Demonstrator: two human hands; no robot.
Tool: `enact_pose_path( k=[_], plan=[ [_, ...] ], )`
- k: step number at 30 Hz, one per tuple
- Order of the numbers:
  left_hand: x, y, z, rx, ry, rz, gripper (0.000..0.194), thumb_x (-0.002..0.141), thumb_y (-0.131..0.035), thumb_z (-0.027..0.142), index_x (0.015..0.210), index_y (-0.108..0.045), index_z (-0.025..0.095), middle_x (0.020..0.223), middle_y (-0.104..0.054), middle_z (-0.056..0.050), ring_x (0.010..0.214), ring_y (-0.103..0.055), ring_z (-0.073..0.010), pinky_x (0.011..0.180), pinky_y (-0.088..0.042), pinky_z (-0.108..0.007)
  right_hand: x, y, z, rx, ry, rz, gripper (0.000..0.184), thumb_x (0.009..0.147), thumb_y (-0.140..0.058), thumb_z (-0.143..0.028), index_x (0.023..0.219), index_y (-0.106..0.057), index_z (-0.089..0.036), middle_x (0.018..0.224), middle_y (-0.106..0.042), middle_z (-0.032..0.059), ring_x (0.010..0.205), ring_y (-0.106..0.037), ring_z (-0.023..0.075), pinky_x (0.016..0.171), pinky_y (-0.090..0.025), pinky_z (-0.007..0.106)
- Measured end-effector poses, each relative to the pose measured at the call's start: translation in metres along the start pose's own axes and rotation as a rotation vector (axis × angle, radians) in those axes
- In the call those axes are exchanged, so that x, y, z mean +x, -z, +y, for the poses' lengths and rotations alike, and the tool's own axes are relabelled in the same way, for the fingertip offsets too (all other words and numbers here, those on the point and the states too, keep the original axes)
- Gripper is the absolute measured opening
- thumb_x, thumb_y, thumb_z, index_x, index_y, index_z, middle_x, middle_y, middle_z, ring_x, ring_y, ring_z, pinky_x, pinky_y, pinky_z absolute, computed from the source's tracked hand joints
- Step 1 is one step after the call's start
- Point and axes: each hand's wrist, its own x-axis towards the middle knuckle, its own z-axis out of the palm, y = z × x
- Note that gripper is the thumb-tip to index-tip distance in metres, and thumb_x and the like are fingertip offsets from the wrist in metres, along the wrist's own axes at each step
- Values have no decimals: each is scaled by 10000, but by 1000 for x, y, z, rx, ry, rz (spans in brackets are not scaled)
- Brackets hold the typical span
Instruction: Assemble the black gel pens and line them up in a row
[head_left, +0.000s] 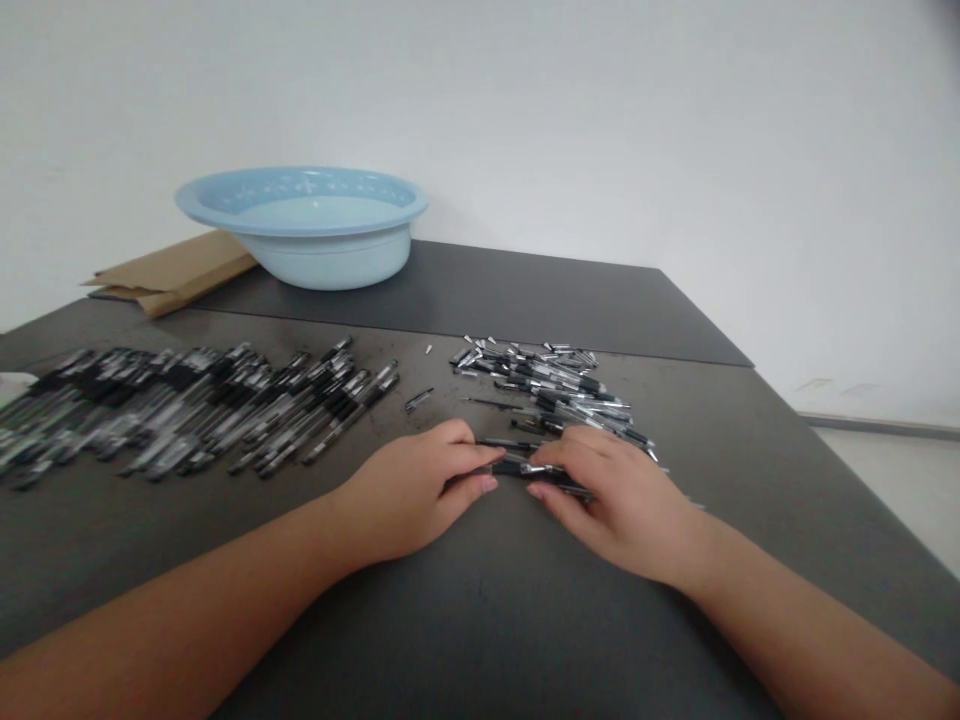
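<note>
Between my two hands lies a gel pen (pixel 511 467) with a clear barrel and a black grip. My left hand (pixel 420 490) pinches its left end between thumb and fingers. The right end is pinched by my right hand (pixel 630 500), whose fingers hide part of it. Just beyond and partly under my right hand spreads a pile of pens and pen parts (pixel 577 390), some without tips. Small silver cone tips (pixel 480 350) lie scattered at its far end. A thin black refill (pixel 491 403) points left out of this pile.
A wide heap of clear-and-black pens (pixel 187 410), slightly blurred, covers the left of the dark grey table (pixel 480 620). Small pen pieces (pixel 418 400) lie between the piles. Behind are a light blue basin (pixel 337 260) and a folded brown paper bag (pixel 176 270), close to the wall.
</note>
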Motion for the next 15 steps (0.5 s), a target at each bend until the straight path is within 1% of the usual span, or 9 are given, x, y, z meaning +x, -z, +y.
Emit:
enact_pose_path(
  k=[3, 5, 8, 11, 13, 14, 15],
  plan=[
    [-1, 0, 0, 4, -19, -5, 391, 1075, -504, 396, 1450, -614, 383, 1169, -638, -16, 962, -684, -189, 847, -508, -313, -1, 0, 0, -53, 41, -16, 152, 1085, -520, -272, 1143, -647, -212, 988, -694, 62, 928, -638, 241, 817, -491, 380],
    [-1, -1, 1, 7, -28, -1, 378, 1074, -505, 392, 1428, -632, 360, 1176, -639, -23, 968, -684, -194, 860, -506, -319, -1, 0, -1, -73, 46, -19, 173, 1095, -494, -275, 1140, -647, -206, 987, -694, 71, 922, -633, 248, 811, -487, 386],
    [-3, -1, 3, 2, -40, 0, 361, 1077, -492, 383, 1390, -658, 314, 1191, -641, -38, 977, -682, -200, 874, -508, -325, 0, -1, -3, -41, 40, -26, 181, 1095, -475, -255, 1123, -646, -201, 973, -686, 78, 908, -624, 247, 806, -482, 386],
    [-4, 0, 6, 17, -44, 18, 355, 1075, -485, 362, 1380, -657, 306, 1162, -646, -39, 951, -678, -198, 839, -505, -323, 1, 0, -5, 1, 24, -33, 179, 1088, -466, -236, 1093, -642, -205, 930, -666, 69, 888, -618, 241, 795, -478, 377],
    [-5, 1, 8, 25, -35, 35, 343, 1070, -489, 359, 1361, -665, 315, 1127, -642, -34, 925, -674, -196, 810, -501, -323, 0, 1, -7, 8, 7, -37, 168, 1089, -475, -261, 1110, -637, -222, 921, -662, 59, 886, -626, 239, 790, -480, 372],
    [-5, 1, 8, 20, -24, 45, 338, 1069, -487, 363, 1351, -668, 321, 1115, -639, -31, 914, -672, -195, 799, -500, -323, -1, 1, -8, 5, -14, -26, 152, 1083, -505, -299, 1142, -626, -229, 946, -669, 60, 896, -635, 242, 793, -484, 374],
    [-6, 1, 8, 10, -12, 56, 336, 1068, -487, 370, 1349, -668, 325, 1115, -635, -30, 907, -670, -194, 793, -502, -324, -2, 1, -8, 3, -46, -4, 174, 1070, -541, -341, 1190, -603, -232, 985, -679, 67, 910, -647, 248, 796, -492, 377]
  ],
)
